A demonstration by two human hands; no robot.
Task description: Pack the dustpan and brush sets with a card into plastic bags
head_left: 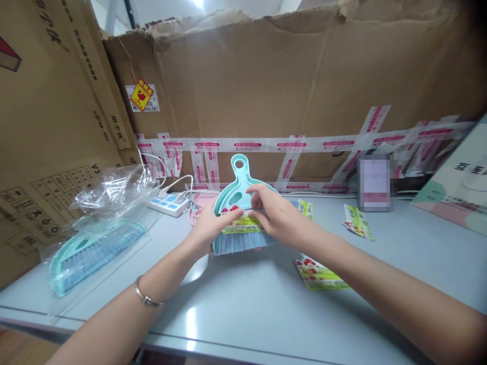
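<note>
A mint-green dustpan and brush set (243, 177) is held up above the table, with its handle hole at the top and blue-grey bristles pointing down. My left hand (207, 225) is closed around its left side, the thumb lying over a yellow-green printed label card (240, 225) on the set's front. At the card's upper right edge, the curled fingers and thumb of my right hand (276, 215) close on the card. Part of the set is hidden behind this hand. Pink plastic (203, 203) shows behind the set.
Another mint dustpan and brush (95, 248) lies left in clear plastic wrap (114, 190). A white power strip (170, 204) stands near it. Loose label cards (321, 276) lie right, before a phone-like device (375, 182). A large cardboard box (243, 86) walls off the back.
</note>
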